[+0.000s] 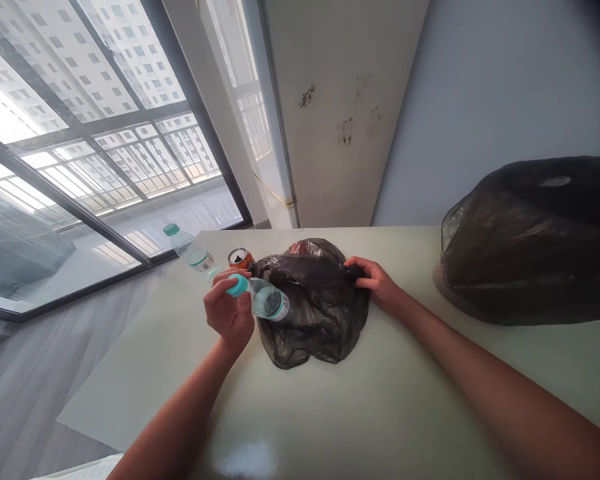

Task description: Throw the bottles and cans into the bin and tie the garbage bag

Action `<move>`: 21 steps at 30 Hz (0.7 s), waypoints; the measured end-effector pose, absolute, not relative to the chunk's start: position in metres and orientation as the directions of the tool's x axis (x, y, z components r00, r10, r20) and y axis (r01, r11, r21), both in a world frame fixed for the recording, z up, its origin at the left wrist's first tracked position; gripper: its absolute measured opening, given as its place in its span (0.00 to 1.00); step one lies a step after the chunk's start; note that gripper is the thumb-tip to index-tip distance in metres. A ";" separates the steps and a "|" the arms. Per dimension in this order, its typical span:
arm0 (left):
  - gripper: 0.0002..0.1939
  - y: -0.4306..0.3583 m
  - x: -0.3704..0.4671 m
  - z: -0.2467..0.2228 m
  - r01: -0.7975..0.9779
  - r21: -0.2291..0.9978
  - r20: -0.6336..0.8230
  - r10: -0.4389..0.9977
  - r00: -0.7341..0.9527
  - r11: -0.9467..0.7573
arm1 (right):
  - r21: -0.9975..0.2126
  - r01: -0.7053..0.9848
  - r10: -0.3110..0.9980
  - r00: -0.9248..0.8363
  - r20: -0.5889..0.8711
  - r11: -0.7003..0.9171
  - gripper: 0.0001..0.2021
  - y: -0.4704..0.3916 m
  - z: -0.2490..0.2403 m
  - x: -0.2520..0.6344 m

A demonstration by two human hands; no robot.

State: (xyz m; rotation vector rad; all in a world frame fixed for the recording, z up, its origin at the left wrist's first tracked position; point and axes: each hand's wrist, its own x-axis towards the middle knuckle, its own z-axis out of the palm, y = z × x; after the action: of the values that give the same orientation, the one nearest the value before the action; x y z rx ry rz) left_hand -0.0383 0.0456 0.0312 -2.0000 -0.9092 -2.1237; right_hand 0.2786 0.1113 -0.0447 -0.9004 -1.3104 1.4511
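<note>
My left hand (230,310) is closed on the turquoise cap end of a clear plastic bottle (271,302). The bottle lies tilted, its base end pointing right, at the mouth of a thin black plastic bag (320,320); its far end is hidden by the bag. My right hand (377,283) pinches the bag's edge on the right side. Something reddish shows faintly through the bag's top. An orange drink can (241,259), its top opened, stands just behind my left hand. Another clear bottle with a green cap (190,250) is farther left, partly covered by my fingers.
A larger black plastic bag (530,247) stands puffed up on the right of the pale table (330,420). Behind the table are a stained white panel (340,133) and a blue-grey wall (505,87). Glass balcony doors (95,167) are at the left.
</note>
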 end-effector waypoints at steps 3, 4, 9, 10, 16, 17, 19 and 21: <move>0.11 0.045 -0.037 0.030 0.433 0.391 0.919 0.371 -0.135 -0.812 | -0.984 -0.177 0.958 -0.279 0.066 0.016 0.21 0.110 -0.042 0.278; 0.12 0.045 -0.036 0.029 0.425 0.403 0.912 0.393 -0.116 -0.811 | -0.983 -0.181 0.956 -0.286 0.065 0.013 0.21 0.110 -0.042 0.278; 0.32 0.047 -0.034 0.016 0.405 0.434 0.869 0.493 0.049 -0.805 | -0.980 -0.197 0.951 -0.299 0.084 0.025 0.21 0.109 -0.043 0.278; 0.38 0.047 -0.033 0.013 0.430 0.436 0.858 0.509 0.065 -0.790 | -0.981 -0.193 0.952 -0.295 0.085 0.028 0.21 0.109 -0.043 0.278; 0.50 0.045 -0.022 0.007 0.404 0.608 0.751 0.660 -0.013 -0.683 | -0.985 -0.168 0.953 -0.293 0.077 0.028 0.20 0.109 -0.040 0.277; 0.49 0.044 -0.019 0.007 0.379 0.639 0.729 0.684 -0.019 -0.670 | -0.985 -0.169 0.952 -0.295 0.076 0.027 0.20 0.108 -0.040 0.277; 0.45 0.043 -0.017 0.008 0.334 0.697 0.679 0.734 -0.021 -0.635 | -0.985 -0.173 0.951 -0.300 0.080 0.028 0.20 0.108 -0.039 0.277; 0.41 0.044 -0.015 0.006 0.286 0.747 0.627 0.779 -0.004 -0.600 | -0.984 -0.177 0.950 -0.303 0.080 0.026 0.20 0.108 -0.039 0.277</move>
State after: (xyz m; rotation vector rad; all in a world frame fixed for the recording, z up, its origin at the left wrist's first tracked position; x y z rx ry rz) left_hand -0.0154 0.0435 0.0060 -2.4561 -1.4398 -2.1434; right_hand 0.2769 0.1081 -0.0390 -0.8753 -1.3246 1.4689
